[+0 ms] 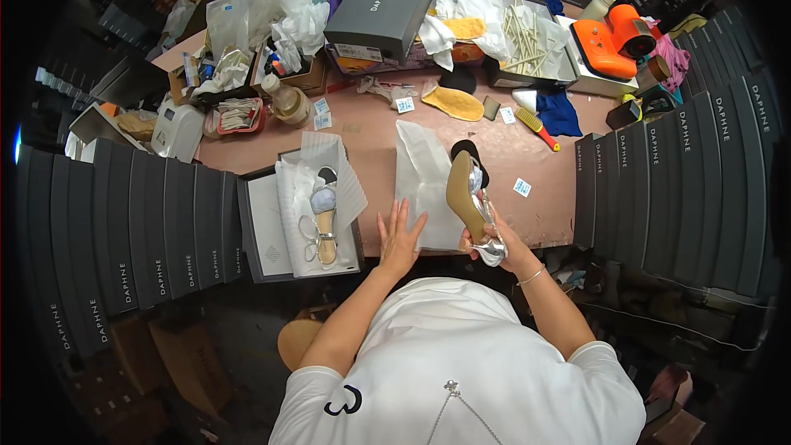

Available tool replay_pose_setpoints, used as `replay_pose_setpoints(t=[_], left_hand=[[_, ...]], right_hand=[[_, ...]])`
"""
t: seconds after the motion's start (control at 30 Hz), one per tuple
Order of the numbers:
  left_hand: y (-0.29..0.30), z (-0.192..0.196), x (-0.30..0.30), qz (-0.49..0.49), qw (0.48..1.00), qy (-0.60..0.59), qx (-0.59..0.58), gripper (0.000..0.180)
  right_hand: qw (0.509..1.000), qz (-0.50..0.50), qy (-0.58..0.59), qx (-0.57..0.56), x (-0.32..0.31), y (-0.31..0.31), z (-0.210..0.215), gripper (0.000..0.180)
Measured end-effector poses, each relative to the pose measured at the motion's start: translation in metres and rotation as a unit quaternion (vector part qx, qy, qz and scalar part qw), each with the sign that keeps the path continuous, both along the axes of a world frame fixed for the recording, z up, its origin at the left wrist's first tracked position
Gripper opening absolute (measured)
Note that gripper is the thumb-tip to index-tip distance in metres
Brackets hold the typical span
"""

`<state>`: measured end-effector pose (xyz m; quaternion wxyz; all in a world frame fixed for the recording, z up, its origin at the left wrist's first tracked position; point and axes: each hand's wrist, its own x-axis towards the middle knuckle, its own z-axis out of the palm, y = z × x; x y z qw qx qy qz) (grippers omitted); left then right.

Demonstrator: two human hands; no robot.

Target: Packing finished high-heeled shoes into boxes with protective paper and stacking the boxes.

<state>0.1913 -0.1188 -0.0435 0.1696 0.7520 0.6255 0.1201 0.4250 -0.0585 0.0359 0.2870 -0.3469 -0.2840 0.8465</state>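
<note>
My right hand [507, 245] grips a silver heeled sandal [468, 195] by its heel end, with the tan sole turned toward me and the toe pointing away. Beneath my left hand [400, 241], whose fingers are spread, lies a sheet of white tissue paper [420, 166] on the table. To the left sits an open shoebox [262, 222] lined with white paper. Inside it rests another silver sandal [326, 235], its insole up and a wad of pale stuffing in its toe. A round black pad [471, 152] shows partly behind the held sandal.
Stacked dark shoeboxes [132, 222] wall the left side, and more shoeboxes [676, 173] line the right. Along the back stand a closed grey shoebox [381, 8], an orange device [610, 45], a box of sticks [527, 37] and a bottle [286, 99]. A brush [537, 125] lies nearer.
</note>
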Motion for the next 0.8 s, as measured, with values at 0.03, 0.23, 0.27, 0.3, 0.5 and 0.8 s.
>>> replay_pose_setpoints(t=[0.03, 0.23, 0.27, 0.3, 0.5, 0.8], left_hand=[[0.007, -0.007, -0.001, 0.008, 0.999, -0.045, 0.03, 0.06], [0.075, 0.049, 0.009, 0.092, 0.947, -0.305, 0.044, 0.027], [0.084, 0.056, 0.015, 0.068, 0.948, -0.295, 0.094, 0.023], [0.091, 0.057, 0.022, 0.059, 0.945, -0.313, 0.076, 0.021], [0.114, 0.042, 0.028, 0.096, 0.939, -0.326, -0.047, 0.017], [0.059, 0.127, -0.009, 0.115, 0.893, -0.42, 0.111, 0.026]], right_hand=[[0.998, -0.009, 0.052, -0.023, 0.004, -0.003, 0.001, 0.076], [0.933, -0.055, 0.312, -0.172, 0.04, -0.024, 0.009, 0.059], [0.932, -0.059, 0.311, -0.176, 0.043, -0.025, 0.012, 0.057], [0.932, -0.061, 0.312, -0.175, 0.046, -0.026, 0.015, 0.057], [0.96, 0.039, 0.25, -0.122, 0.062, -0.026, 0.041, 0.077], [0.947, 0.279, -0.091, 0.131, -0.008, 0.009, 0.067, 0.073]])
